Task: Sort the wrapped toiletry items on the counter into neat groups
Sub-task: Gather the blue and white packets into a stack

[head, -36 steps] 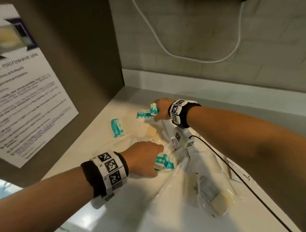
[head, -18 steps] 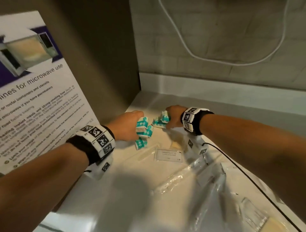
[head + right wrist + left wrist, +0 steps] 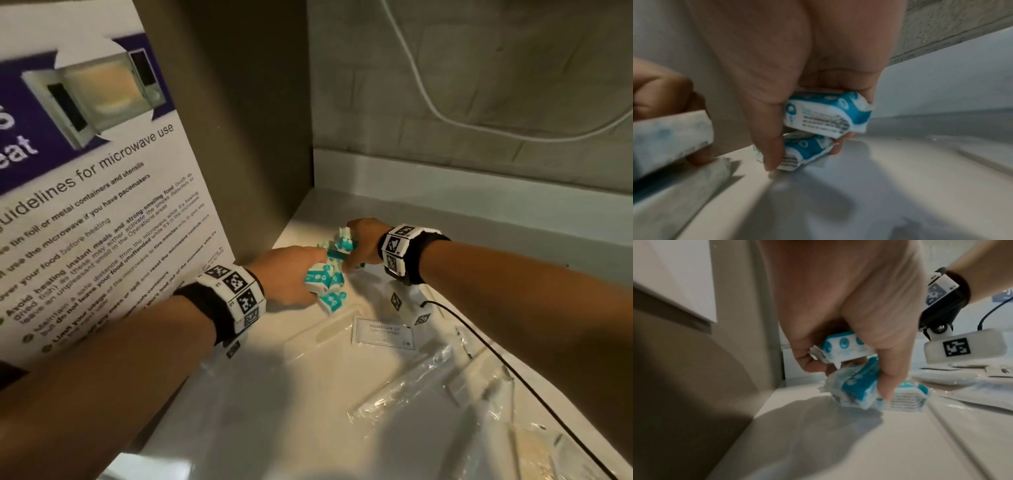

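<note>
Small teal-and-white wrapped soap packets point(image 3: 325, 279) are bunched at the back left corner of the white counter point(image 3: 308, 394). My left hand point(image 3: 294, 274) grips several of them point(image 3: 846, 347), thumb and fingers curled round, the lowest packet point(image 3: 851, 391) near the counter. My right hand point(image 3: 364, 245) holds two more packets point(image 3: 828, 113) between thumb and fingers, one point(image 3: 807, 151) just above the surface. The two hands nearly touch. A flat white sachet point(image 3: 383, 332) labelled shampoo with conditioner lies on the counter in front of them.
A brown side panel with a microwave guideline poster point(image 3: 89, 192) stands close on the left. Several clear plastic-wrapped items point(image 3: 428, 387) lie across the right and near counter. A black wrist cable point(image 3: 507, 366) crosses them. The tiled back wall carries a white cord point(image 3: 479, 126).
My left hand carried its packets from the middle of the counter to the back left corner beside my right hand; both hands now hold their packets close together there.
</note>
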Action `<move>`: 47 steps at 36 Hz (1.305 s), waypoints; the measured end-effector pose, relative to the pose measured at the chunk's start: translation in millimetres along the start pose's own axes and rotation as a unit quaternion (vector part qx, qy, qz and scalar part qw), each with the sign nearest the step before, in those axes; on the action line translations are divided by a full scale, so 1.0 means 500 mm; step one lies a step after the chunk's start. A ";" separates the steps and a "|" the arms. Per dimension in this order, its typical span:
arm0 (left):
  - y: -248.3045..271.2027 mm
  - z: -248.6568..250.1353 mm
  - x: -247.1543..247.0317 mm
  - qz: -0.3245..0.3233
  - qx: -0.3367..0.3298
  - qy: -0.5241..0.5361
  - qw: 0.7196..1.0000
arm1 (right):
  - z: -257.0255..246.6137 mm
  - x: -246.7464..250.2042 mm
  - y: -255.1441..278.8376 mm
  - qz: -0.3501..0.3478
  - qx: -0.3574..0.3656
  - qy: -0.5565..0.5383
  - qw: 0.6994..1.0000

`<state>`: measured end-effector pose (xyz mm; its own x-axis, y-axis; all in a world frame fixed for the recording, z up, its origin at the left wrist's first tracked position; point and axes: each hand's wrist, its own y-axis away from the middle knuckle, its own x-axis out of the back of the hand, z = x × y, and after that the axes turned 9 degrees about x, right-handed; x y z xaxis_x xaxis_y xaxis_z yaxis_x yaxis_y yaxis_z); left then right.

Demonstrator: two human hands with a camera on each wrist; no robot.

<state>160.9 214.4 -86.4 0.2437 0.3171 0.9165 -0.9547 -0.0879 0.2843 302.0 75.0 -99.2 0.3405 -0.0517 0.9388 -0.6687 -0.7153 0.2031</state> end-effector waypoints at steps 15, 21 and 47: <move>-0.022 0.006 -0.016 0.114 0.018 -0.074 0.990 | 0.009 0.007 0.009 -0.025 0.021 -0.063 0.997; 0.011 -0.006 -0.005 0.057 0.021 0.058 0.996 | 0.011 0.014 0.003 -0.043 0.015 -0.107 0.993; 0.053 -0.034 -0.034 -0.042 0.047 0.034 0.997 | -0.014 0.014 -0.013 -0.042 0.051 0.087 0.994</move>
<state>128.3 222.7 -99.4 0.3079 0.3904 0.8676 -0.9103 -0.1444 0.3880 304.3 84.2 -92.0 0.2671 0.1257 0.9554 -0.5698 -0.7790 0.2618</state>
